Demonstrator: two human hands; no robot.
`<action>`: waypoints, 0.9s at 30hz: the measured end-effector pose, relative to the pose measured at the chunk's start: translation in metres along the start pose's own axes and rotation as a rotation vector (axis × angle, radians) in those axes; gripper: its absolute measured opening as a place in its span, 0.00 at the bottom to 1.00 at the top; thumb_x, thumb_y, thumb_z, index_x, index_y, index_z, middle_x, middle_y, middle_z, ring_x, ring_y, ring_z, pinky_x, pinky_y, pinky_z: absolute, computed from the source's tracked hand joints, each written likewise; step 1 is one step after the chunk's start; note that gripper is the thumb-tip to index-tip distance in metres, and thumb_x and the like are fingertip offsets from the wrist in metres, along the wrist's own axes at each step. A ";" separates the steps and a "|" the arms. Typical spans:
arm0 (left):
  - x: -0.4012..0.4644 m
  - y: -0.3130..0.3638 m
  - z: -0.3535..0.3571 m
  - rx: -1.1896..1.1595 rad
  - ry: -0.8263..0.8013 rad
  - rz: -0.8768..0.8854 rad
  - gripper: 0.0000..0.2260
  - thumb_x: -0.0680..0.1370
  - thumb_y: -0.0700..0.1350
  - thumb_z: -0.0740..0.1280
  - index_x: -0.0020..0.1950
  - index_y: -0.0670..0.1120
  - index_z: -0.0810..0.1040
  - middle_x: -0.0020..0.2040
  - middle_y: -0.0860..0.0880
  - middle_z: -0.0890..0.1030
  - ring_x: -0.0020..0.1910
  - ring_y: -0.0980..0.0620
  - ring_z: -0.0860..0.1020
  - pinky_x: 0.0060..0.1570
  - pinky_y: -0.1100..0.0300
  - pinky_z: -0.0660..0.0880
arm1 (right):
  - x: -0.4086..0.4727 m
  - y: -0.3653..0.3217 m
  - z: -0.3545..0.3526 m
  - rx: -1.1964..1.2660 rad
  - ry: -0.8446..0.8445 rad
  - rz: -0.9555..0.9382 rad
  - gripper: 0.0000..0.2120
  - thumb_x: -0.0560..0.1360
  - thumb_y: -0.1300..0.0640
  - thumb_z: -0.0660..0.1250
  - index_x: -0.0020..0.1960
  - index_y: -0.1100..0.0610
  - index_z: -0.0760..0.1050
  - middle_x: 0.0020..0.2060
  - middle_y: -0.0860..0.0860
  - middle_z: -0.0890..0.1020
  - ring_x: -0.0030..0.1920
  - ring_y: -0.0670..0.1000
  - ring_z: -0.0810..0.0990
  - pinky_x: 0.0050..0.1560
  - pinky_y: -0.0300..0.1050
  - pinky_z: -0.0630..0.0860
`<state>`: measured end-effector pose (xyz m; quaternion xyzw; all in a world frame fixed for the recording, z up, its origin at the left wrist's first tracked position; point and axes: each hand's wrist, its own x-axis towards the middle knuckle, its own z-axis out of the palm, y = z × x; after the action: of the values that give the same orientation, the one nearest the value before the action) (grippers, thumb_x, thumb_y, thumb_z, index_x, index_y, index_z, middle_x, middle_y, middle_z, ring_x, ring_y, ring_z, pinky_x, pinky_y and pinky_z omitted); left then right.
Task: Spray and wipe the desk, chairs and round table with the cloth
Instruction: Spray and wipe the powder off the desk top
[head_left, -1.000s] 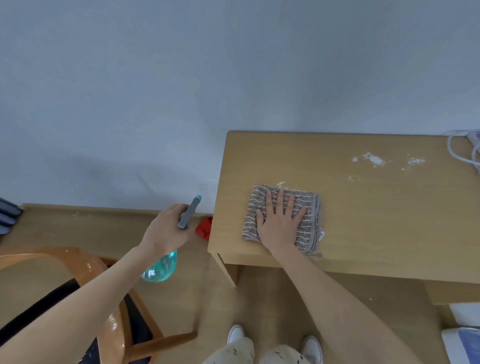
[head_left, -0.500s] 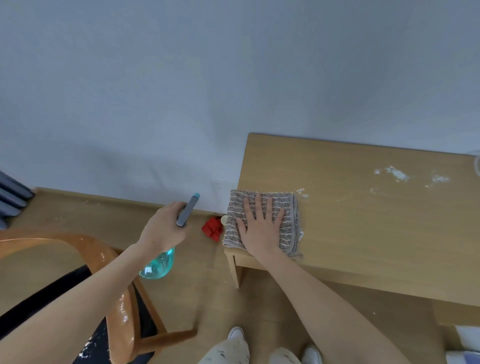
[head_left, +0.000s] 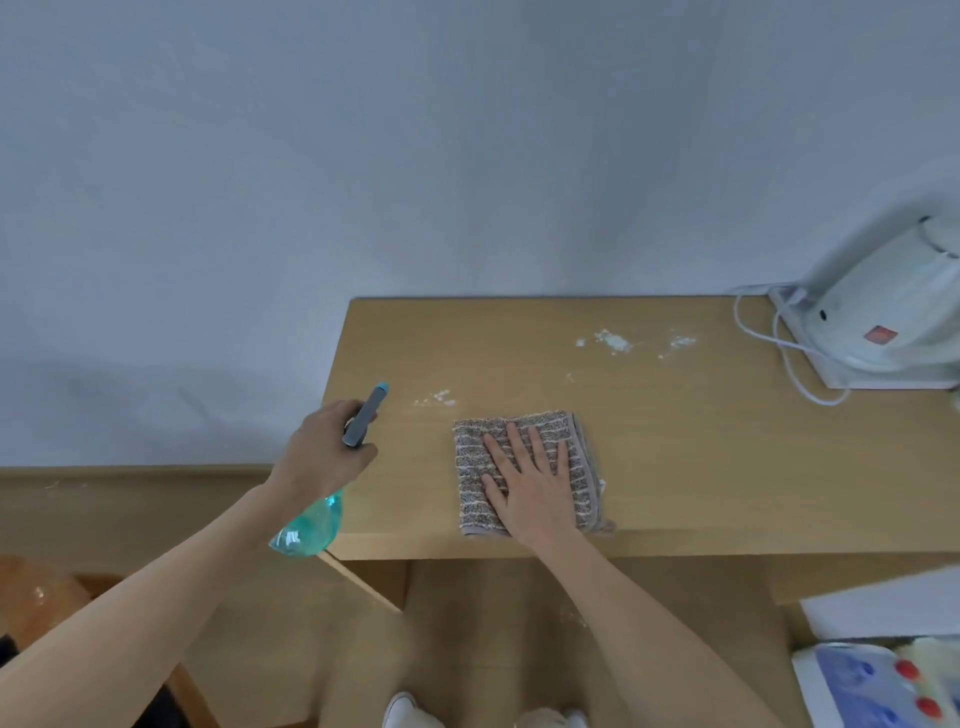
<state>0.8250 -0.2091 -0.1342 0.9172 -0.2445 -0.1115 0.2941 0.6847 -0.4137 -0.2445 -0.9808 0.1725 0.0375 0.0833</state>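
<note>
A folded grey striped cloth (head_left: 561, 441) lies on the wooden desk (head_left: 675, 457) near its front edge. My right hand (head_left: 532, 483) presses flat on the cloth with fingers spread. My left hand (head_left: 319, 457) grips a teal spray bottle (head_left: 311, 527) by its grey trigger head, held over the desk's left front corner with the nozzle pointing up and right. White powder patches (head_left: 613, 342) lie on the desk towards the back, and a smaller patch (head_left: 439, 399) lies just beyond the cloth's left corner.
A white appliance (head_left: 883, 322) with a looping white cord (head_left: 769, 343) stands at the desk's right back corner. A wooden chair's edge (head_left: 31, 587) shows at lower left. A white box (head_left: 883, 670) with red dots sits on the floor at lower right.
My right hand slid the cloth left to the desk's corner, then back to the right. My left hand with the bottle now hangs over the desk's left edge instead of the floor.
</note>
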 end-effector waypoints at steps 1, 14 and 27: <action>0.001 0.017 0.011 0.001 -0.006 0.021 0.13 0.70 0.35 0.68 0.53 0.45 0.78 0.40 0.54 0.75 0.35 0.46 0.78 0.44 0.49 0.77 | -0.005 0.018 -0.003 0.001 0.004 0.021 0.40 0.66 0.34 0.17 0.76 0.42 0.37 0.75 0.47 0.38 0.74 0.52 0.33 0.71 0.60 0.31; 0.009 0.154 0.119 -0.017 -0.160 0.126 0.13 0.68 0.38 0.66 0.53 0.43 0.78 0.40 0.55 0.75 0.35 0.50 0.76 0.41 0.47 0.77 | -0.052 0.200 -0.022 -0.032 0.012 0.190 0.40 0.66 0.34 0.17 0.76 0.41 0.36 0.77 0.47 0.42 0.77 0.53 0.38 0.71 0.60 0.31; 0.069 0.207 0.149 0.017 -0.211 0.235 0.12 0.69 0.32 0.66 0.52 0.38 0.78 0.39 0.57 0.73 0.33 0.56 0.74 0.42 0.52 0.75 | -0.046 0.286 -0.029 0.010 0.087 0.341 0.38 0.69 0.31 0.22 0.76 0.39 0.43 0.77 0.46 0.48 0.77 0.53 0.45 0.72 0.61 0.39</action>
<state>0.7530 -0.4632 -0.1345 0.8680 -0.3805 -0.1700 0.2699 0.5446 -0.6683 -0.2542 -0.9376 0.3399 0.0077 0.0730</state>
